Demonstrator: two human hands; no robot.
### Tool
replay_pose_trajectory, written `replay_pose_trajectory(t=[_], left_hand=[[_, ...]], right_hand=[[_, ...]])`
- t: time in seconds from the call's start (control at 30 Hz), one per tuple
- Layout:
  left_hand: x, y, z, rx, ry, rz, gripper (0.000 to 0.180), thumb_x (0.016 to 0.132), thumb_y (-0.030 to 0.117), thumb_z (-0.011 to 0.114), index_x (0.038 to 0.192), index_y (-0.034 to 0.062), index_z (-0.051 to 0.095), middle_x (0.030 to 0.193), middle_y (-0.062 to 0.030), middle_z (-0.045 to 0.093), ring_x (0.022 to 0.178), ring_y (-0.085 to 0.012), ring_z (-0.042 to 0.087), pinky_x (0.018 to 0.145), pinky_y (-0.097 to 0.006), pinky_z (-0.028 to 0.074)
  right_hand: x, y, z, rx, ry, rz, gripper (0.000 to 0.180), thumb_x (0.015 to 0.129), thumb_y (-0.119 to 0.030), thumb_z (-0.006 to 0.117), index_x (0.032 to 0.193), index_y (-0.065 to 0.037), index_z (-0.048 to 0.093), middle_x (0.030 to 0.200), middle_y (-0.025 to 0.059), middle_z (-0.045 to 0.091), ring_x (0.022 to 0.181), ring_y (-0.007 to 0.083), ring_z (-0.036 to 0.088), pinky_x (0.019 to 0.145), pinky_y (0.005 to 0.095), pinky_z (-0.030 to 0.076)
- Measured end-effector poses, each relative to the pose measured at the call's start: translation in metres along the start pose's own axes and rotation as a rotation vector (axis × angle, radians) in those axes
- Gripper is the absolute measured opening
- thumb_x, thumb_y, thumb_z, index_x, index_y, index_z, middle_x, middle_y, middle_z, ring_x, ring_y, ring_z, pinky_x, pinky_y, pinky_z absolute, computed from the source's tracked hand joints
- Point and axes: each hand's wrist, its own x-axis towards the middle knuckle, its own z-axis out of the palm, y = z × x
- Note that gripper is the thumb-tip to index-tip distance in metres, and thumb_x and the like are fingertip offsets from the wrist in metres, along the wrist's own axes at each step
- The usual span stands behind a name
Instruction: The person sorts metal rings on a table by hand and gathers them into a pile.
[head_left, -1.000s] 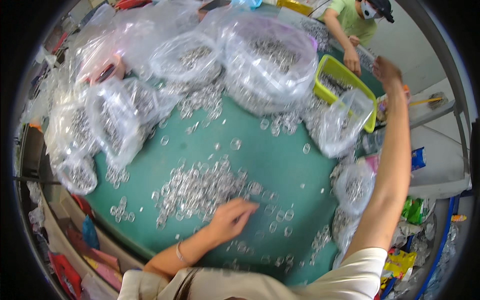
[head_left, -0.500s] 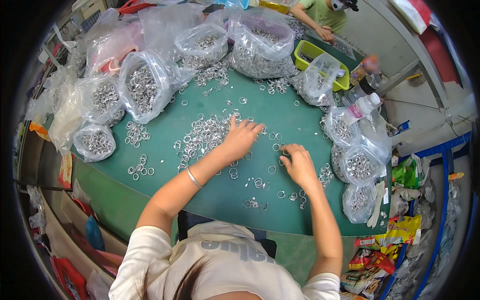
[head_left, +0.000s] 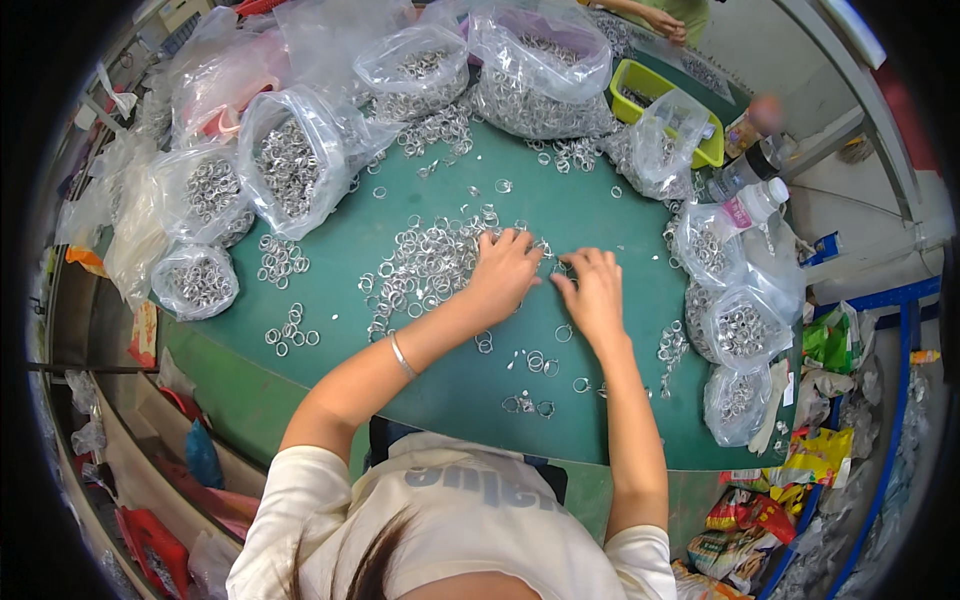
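Through the head camera I saw a green tabletop [head_left: 590, 218] with a loose heap of small silver-coloured rings [head_left: 425, 265] near its middle. The left hand [head_left: 507, 268] lay palm down over the heap's right edge, fingers bent. The right hand [head_left: 596, 288] was just beside it, thumb turned toward the left hand. I could not tell whether either had a ring pinched; the detail at the fingertips was too small. Stray rings [head_left: 564, 333] lay on the near side, and small clusters [head_left: 283, 260] to the left. Open clear bags [head_left: 331, 170] of similar rings lined the far and side edges, with a yellow-green basket [head_left: 711, 152] at far right. I judged the step in hand to be picking through rings at the heap's edge. The next move, I thought, called for a light fingertip pinch that left neighbouring rings undisturbed.
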Motion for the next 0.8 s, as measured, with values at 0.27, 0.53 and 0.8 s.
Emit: replay_pose_trajectory(t=[0.27, 0.53, 0.8], left_hand=[[-0.009, 0.01, -0.038, -0.21, 0.043, -0.027, 0.04, 0.078, 0.006, 0.065, 0.116, 0.0045, 0.056, 0.118, -0.0113, 0.052, 0.111, -0.0289, 0.048, 0.091, -0.041, 0.036], [-0.111, 0.064, -0.058, -0.627, -0.407, -0.047, 0.057, 0.074, 0.013, 0.072, 0.126, 0.0066, 0.05, 0.125, -0.0133, 0.048, 0.111, -0.031, 0.047, 0.09, -0.042, 0.04], [-0.128, 0.1, -0.005, -0.348, -0.271, 0.159, 0.049, 0.071, 0.018, 0.072, 0.116, 0.0104, 0.056, 0.117, -0.0093, 0.049, 0.105, -0.0267, 0.046, 0.084, -0.041, 0.036]], right_hand=[[-0.037, -0.024, -0.044, 0.505, 0.021, 0.249, 0.018, 0.071, 0.006, 0.065, 0.087, -0.002, 0.061, 0.088, 0.0114, 0.061, 0.083, 0.0308, 0.054, 0.076, 0.0374, 0.044], [-0.119, -0.041, -0.061, 0.498, -0.172, 0.006, 0.023, 0.074, 0.005, 0.063, 0.096, -0.001, 0.062, 0.096, 0.0118, 0.062, 0.092, 0.0303, 0.057, 0.079, 0.0377, 0.045], [-0.125, -0.037, -0.044, 0.285, 0.103, 0.162, 0.028, 0.077, 0.01, 0.055, 0.102, 0.0, 0.062, 0.097, 0.0147, 0.061, 0.089, 0.0329, 0.057, 0.078, 0.0391, 0.044]])
